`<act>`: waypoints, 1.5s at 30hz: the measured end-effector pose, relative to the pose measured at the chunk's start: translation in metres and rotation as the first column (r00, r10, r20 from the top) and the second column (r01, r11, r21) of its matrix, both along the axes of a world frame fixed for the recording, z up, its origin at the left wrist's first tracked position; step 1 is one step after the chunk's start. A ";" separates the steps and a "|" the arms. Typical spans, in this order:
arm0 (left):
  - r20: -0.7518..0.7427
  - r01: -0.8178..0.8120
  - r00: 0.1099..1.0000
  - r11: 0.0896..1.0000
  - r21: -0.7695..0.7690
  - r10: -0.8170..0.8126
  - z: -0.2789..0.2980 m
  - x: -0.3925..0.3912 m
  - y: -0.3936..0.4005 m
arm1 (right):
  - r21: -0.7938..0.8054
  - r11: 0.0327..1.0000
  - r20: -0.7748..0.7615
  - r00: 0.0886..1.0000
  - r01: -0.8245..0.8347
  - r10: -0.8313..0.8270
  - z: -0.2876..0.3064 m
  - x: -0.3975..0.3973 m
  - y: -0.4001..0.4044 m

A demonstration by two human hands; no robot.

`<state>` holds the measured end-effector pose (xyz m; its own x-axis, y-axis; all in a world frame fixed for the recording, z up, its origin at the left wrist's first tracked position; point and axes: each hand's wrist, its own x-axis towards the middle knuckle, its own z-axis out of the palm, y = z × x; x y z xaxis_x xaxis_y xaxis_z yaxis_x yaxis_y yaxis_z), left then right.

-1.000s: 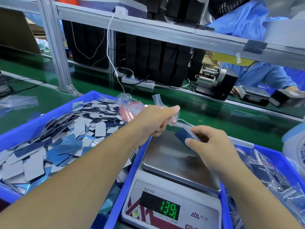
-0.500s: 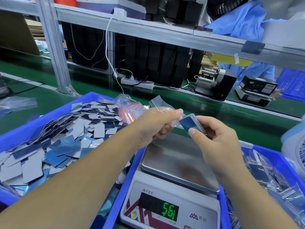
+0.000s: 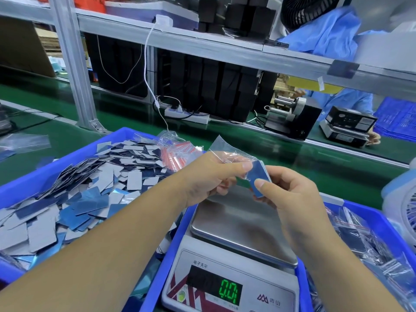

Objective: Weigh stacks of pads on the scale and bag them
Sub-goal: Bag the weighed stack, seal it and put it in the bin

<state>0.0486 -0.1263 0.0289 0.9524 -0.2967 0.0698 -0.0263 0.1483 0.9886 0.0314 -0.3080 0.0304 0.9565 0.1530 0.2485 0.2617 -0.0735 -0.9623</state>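
My right hand pinches a small stack of blue pads above the scale. My left hand pinches a small clear zip bag, whose mouth meets the top edge of the stack. Below them the digital scale has a bare steel pan and its green display reads 0.0. A blue bin on the left holds a heap of loose blue and grey pads.
A bundle of empty red-striped zip bags lies at the left bin's far edge. A blue bin on the right holds filled bags. Behind run a green conveyor, a power strip, a shelf frame, and a person in blue at another scale.
My right hand lifted the pad stack off the scale pan up to the bag in my left hand. The display dropped from 13.9 through 5.6 to 0.0.
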 end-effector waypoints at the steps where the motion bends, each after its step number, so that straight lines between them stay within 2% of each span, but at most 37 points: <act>1: -0.003 -0.006 1.000 1.000 -0.006 0.006 0.000 0.000 0.000 | 0.009 1.000 -0.010 1.000 -0.011 0.011 0.000 0.000 0.000; 5: -0.011 -0.017 1.000 1.000 -0.013 0.016 0.000 0.000 0.002 | 0.040 0.999 -0.046 0.999 -0.018 0.019 -0.002 0.002 -0.001; 10: 0.002 0.045 0.999 0.995 0.085 -0.045 0.000 -0.002 0.001 | -0.007 0.998 -0.069 0.996 -0.057 0.056 -0.003 0.002 -0.001; 12: 0.016 0.082 0.996 0.990 0.116 -0.085 0.000 -0.003 0.000 | 0.036 0.999 -0.070 0.997 -0.030 0.032 -0.002 0.002 -0.001; 15: 0.036 0.038 0.998 0.992 0.121 -0.042 0.002 -0.005 -0.001 | 0.098 0.995 -0.073 0.997 -0.003 0.010 -0.002 0.001 -0.001; 19: 0.076 -0.148 0.987 0.989 0.032 0.145 0.007 -0.003 0.002 | 0.164 0.986 -0.101 0.995 -0.009 0.026 0.001 0.002 -0.002; 21: 0.072 -0.177 0.982 0.984 -0.008 0.177 0.008 -0.002 0.002 | 0.157 0.987 -0.125 0.991 -0.018 0.038 0.002 0.003 -0.003; 24: 0.098 -0.133 0.986 0.991 -0.019 0.134 0.007 -0.004 0.000 | 0.170 0.985 -0.141 0.988 -0.034 0.059 0.002 0.000 -0.001; 30: 0.137 -0.013 0.991 1.000 0.010 0.012 0.000 -0.008 -0.006 | 0.301 0.952 -0.152 0.983 -0.056 0.106 0.004 -0.007 0.008; 35: 0.144 -0.103 0.983 0.993 -0.063 0.111 -0.002 -0.005 -0.011 | 0.269 0.963 -0.148 0.989 0.014 0.027 0.005 -0.005 0.004; 38: 0.153 -0.104 0.982 0.994 -0.041 0.109 -0.003 -0.005 -0.012 | 0.236 0.972 -0.116 0.993 0.019 0.009 0.005 -0.004 0.003; 45: 0.154 -0.089 0.984 0.996 -0.005 0.089 -0.007 -0.006 -0.019 | 0.319 0.942 -0.142 0.978 -0.104 0.156 0.008 -0.012 0.007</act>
<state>0.0424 -0.1449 0.0216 0.9528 -0.2118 0.2176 -0.1915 0.1370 0.9719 0.0191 -0.3007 0.0381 0.9647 0.2192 0.1460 0.0870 0.2578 -0.9623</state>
